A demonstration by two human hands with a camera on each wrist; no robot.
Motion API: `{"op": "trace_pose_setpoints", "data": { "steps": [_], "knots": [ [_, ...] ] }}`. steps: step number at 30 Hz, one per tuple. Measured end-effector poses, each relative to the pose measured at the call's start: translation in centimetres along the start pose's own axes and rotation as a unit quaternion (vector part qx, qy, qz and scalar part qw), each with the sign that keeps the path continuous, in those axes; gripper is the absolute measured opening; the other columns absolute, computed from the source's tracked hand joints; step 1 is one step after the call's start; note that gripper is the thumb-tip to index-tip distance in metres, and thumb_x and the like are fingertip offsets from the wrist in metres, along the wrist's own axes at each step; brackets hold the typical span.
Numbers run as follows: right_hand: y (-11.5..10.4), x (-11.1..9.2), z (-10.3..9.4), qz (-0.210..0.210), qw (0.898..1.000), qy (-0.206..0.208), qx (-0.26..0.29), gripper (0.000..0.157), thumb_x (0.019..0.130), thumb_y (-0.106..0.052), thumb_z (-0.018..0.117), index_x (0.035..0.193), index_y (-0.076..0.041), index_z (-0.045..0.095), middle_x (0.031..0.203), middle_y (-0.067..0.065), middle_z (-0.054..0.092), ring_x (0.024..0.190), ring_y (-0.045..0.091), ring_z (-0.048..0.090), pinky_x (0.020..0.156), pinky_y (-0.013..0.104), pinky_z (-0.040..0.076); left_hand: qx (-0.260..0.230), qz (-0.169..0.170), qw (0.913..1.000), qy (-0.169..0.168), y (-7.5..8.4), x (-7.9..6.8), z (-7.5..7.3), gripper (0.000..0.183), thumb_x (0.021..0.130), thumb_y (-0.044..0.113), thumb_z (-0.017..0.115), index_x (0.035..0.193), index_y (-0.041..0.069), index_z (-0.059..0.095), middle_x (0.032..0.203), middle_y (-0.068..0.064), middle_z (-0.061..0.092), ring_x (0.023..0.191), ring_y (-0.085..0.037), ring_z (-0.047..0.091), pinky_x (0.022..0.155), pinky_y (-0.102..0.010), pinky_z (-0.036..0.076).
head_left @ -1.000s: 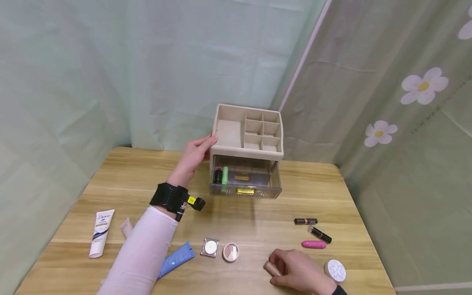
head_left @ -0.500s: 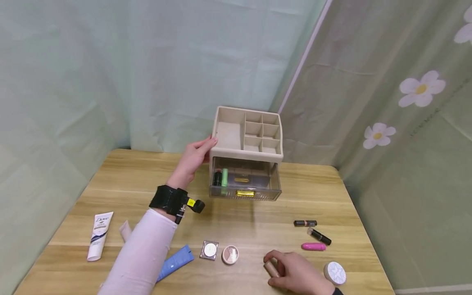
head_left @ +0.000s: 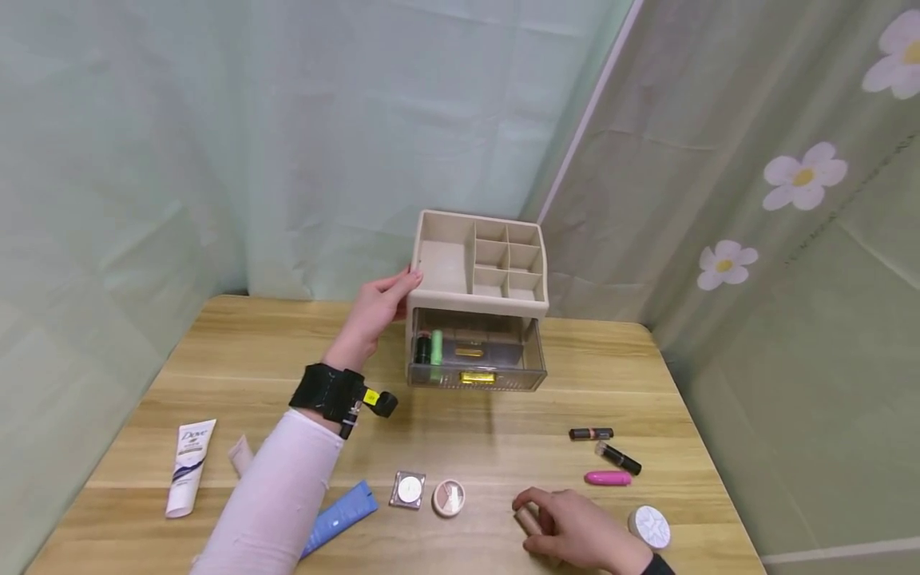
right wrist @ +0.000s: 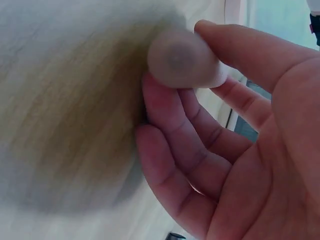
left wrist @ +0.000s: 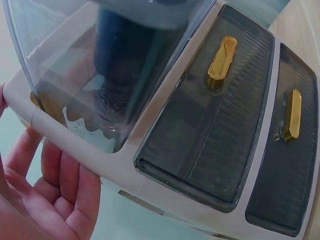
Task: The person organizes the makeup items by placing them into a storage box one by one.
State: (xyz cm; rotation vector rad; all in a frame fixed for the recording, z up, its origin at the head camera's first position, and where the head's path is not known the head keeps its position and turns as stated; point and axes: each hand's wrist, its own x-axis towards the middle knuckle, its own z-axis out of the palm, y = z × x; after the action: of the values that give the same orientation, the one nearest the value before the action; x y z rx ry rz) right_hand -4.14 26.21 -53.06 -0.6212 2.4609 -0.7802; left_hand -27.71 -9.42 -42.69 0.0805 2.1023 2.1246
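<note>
My left hand (head_left: 374, 311) grips the left side of a beige cosmetics organizer (head_left: 477, 302), its thumb at the top rim. In the left wrist view several fingers curl against the side frame. The organizer's upper clear drawer (head_left: 532, 375) is pulled out and contains a black tube (head_left: 422, 349) and a green tube (head_left: 436, 348). Two lower drawers (left wrist: 205, 115) with gold handles are closed. At the front right, my right hand (head_left: 575, 527) pinches a small beige cylindrical tube (head_left: 528, 521) close over the table. Its round end (right wrist: 177, 57) faces the right wrist camera.
Right of the right hand lie two dark lipsticks (head_left: 618, 458), a pink tube (head_left: 607, 478) and a white round jar (head_left: 650, 527). A square compact (head_left: 408, 489) and round compact (head_left: 449, 498) lie mid-front. Left are a Dove tube (head_left: 190, 467), a pinkish tube (head_left: 241, 455) and a blue tube (head_left: 341, 515).
The right index finger has shifted slightly left along the beige tube, which has turned a little. The left hand keeps its place on the organizer; the head view has shifted slightly.
</note>
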Motion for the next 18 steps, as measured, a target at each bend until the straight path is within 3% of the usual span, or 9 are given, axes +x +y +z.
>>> {"op": "trace_pose_setpoints", "data": {
  "steps": [4,9,14,18],
  "knots": [
    [-0.5,0.2,-0.4,-0.019,1.0,0.016,0.017,0.041,0.1,-0.03,0.079,0.138,-0.023,0.064,0.076,-0.021,0.058,0.062,-0.004,0.052,0.056,0.021,0.045,0.005,0.002,1.0,-0.001,-0.1,0.0,0.0,0.069,0.101,0.058,0.07,0.154,0.016,0.058,0.151,-0.012,0.062,0.122,-0.026,0.062,0.103,-0.045,0.05],
    [-2.5,0.8,-2.0,-0.067,0.994,0.072,0.054,0.046,0.102,-0.02,0.077,0.145,-0.021,0.062,0.086,-0.019,0.066,0.067,-0.003,0.06,0.061,0.022,0.052,0.007,-0.003,1.0,-0.003,-0.4,0.0,-0.2,0.068,0.101,0.057,0.07,0.154,0.017,0.058,0.15,-0.012,0.063,0.122,-0.027,0.062,0.107,-0.049,0.048],
    [-5.7,1.6,-5.0,-0.116,0.98,0.153,0.056,0.047,0.103,-0.018,0.076,0.147,-0.026,0.06,0.09,-0.016,0.07,0.073,-0.001,0.065,0.067,0.025,0.057,0.006,-0.005,1.0,0.001,-0.5,-0.1,-0.2,0.066,0.101,0.056,0.07,0.153,0.017,0.059,0.149,-0.011,0.064,0.118,-0.024,0.063,0.104,-0.046,0.049],
    [-8.3,2.1,-8.2,-0.149,0.962,0.211,0.086,0.048,0.101,-0.014,0.077,0.146,-0.019,0.061,0.094,-0.01,0.073,0.078,0.007,0.071,0.071,0.029,0.06,0.008,0.002,1.0,0.002,-0.4,0.1,-0.1,0.066,0.101,0.056,0.071,0.152,0.016,0.061,0.144,-0.012,0.067,0.113,-0.023,0.065,0.097,-0.038,0.052]
  ]
}}
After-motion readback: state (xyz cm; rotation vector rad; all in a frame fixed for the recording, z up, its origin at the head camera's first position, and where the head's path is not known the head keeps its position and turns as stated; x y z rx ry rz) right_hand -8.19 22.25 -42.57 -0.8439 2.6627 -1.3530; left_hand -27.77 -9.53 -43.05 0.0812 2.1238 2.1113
